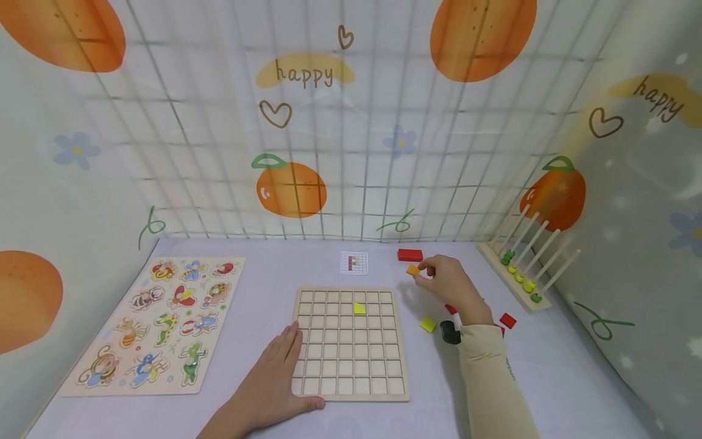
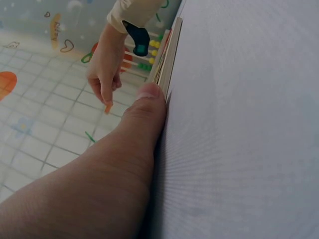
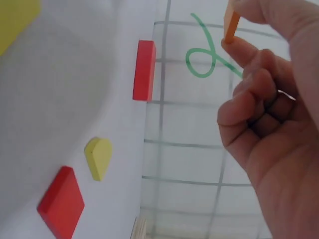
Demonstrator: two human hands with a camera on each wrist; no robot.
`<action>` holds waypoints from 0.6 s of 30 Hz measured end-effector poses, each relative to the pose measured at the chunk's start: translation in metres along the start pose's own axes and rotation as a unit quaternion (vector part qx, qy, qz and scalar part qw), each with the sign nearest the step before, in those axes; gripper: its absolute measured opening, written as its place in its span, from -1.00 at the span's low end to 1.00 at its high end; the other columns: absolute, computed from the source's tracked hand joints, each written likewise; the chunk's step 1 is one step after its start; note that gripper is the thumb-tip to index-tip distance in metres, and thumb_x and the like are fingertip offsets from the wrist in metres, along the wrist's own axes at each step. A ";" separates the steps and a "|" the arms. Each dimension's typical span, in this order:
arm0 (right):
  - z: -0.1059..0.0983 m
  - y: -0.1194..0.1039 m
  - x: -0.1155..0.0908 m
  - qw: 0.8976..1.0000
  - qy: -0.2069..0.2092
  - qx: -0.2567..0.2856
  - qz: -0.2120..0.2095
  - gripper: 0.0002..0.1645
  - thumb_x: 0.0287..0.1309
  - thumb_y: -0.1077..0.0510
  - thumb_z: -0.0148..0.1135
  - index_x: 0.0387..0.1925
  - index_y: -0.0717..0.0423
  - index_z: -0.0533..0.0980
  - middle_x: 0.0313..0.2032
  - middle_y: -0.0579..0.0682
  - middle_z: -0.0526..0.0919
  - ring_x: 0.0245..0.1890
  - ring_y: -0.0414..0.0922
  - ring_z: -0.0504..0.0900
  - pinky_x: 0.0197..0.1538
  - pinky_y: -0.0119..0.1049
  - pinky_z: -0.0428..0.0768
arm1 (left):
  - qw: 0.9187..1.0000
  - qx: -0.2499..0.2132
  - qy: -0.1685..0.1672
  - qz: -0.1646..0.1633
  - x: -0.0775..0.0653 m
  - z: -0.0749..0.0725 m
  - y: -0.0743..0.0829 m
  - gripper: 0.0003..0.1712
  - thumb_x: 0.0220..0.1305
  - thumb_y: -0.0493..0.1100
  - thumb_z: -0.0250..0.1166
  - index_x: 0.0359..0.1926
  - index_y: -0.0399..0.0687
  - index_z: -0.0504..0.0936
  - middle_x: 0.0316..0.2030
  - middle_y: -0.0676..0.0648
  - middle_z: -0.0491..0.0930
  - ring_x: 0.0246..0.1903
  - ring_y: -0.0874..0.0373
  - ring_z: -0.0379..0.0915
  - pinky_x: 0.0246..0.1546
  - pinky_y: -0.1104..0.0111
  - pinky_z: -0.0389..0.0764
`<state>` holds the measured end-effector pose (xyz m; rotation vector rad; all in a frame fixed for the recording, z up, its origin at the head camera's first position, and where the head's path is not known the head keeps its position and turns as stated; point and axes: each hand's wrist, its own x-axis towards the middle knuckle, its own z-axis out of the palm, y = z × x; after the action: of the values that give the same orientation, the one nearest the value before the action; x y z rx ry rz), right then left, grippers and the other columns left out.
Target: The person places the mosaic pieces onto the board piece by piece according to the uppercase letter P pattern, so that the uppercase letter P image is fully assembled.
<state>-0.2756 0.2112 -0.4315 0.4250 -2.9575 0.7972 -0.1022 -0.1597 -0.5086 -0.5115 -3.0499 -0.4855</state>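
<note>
My right hand pinches a small orange tile between thumb and index finger, held above the table to the right of a wooden grid board. In the right wrist view the orange tile is tilted edge-on and the other fingers are curled in. My left hand lies at the board's lower left corner, its fingers straight along the left edge and its thumb at the front edge. One yellow tile sits in a cell near the board's top. A small card with a coloured grid pattern lies behind the board.
A red block lies at the back. Right of the board are a yellow tile and red tiles, some partly hidden by my right arm. A pegged wooden stand with beads is far right; an insect puzzle board lies left.
</note>
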 end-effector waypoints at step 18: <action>0.008 -0.021 -0.002 0.999 -0.008 0.020 -0.038 -0.80 0.20 0.10 0.37 -0.21 0.15 0.68 -0.40 0.04 0.50 -0.38 -0.10 0.39 -0.35 -0.31 0.37 | 1.000 0.001 -0.002 -0.004 -0.001 -0.001 0.001 0.61 -0.16 0.83 0.12 0.59 -0.31 0.04 0.62 -0.26 -0.06 0.61 -0.14 -0.10 0.57 -0.01 0.15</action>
<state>-0.2682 0.1900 -0.4284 0.5449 -2.9240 0.8491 -0.1012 -0.1596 -0.5079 -0.4994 -3.0565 -0.4828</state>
